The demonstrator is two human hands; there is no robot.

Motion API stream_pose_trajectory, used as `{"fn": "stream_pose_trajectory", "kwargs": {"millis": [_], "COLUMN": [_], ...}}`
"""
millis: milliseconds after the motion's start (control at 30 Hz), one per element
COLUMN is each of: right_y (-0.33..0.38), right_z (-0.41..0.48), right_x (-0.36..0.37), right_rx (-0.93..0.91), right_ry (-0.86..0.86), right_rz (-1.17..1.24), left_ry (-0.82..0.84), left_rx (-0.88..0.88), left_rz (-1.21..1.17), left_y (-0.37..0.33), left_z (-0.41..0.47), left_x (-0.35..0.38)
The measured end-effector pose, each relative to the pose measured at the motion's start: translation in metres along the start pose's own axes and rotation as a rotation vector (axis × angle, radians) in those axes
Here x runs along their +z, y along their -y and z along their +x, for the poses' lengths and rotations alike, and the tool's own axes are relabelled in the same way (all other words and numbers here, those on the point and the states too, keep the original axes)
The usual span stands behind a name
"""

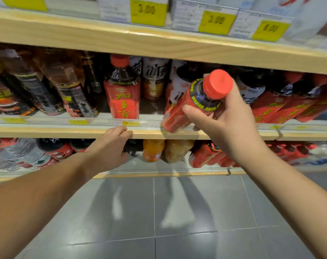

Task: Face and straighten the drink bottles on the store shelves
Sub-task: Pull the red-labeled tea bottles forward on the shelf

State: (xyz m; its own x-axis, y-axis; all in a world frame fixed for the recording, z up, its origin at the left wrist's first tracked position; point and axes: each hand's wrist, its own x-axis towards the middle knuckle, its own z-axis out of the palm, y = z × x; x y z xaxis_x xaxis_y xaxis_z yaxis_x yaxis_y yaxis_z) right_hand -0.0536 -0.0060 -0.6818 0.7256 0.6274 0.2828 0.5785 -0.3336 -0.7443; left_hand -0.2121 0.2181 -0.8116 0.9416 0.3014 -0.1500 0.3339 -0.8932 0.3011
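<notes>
Head view: two bare forearms reach forward over a grey tiled floor (177, 212) toward wooden store shelves.
Left hand (112, 144): its fingers (121, 130) are loosely curled against the front edge of the middle shelf (46, 131) and hold no bottle.
Right hand (228, 124): the fingers are wrapped round the shoulder of a red-labelled bottle, with the thumb lying across the label.
Held bottle (185, 103): it is tilted, its red cap (218, 84) leaning toward the camera and to the right. Its base sits low at the front edge of the middle shelf; whether it touches the shelf cannot be told.
Standing bottle (122, 94): it has the same red label with yellow characters. It is upright on the middle shelf with its label to the front, left of the held one with a gap between them.
Dark bottles (52, 86): these fill the left part of the middle shelf and are blurred.
Red row (282, 107): more red-labelled bottles stand on the middle shelf, to the right of the gripping hand.
Lower shelf (159, 171): an orange drink bottle (152, 150) stands among red-labelled and clear bottles.
Upper shelf (140, 40): yellow price tags (148, 13) are fixed on pale cartons, too blurred to read surely.
</notes>
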Motion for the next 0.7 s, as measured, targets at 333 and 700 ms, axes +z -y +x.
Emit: {"fn": "stream_pose_trajectory", "kwargs": {"millis": [333,700], "right_y": [-0.064,-0.115], "right_z": [-0.065,-0.095], "right_x": [-0.108,-0.233], "right_rx": [0.198,0.245], "right_ry": [0.001,-0.115], "right_rz": [-0.062,0.050], "left_ry": [0.118,0.167], "left_rx": [0.083,0.190], "left_rz": [0.058,0.148], "left_y": [-0.114,-0.242], "left_z": [0.021,0.059], "left_x": [-0.016,-0.020]}}
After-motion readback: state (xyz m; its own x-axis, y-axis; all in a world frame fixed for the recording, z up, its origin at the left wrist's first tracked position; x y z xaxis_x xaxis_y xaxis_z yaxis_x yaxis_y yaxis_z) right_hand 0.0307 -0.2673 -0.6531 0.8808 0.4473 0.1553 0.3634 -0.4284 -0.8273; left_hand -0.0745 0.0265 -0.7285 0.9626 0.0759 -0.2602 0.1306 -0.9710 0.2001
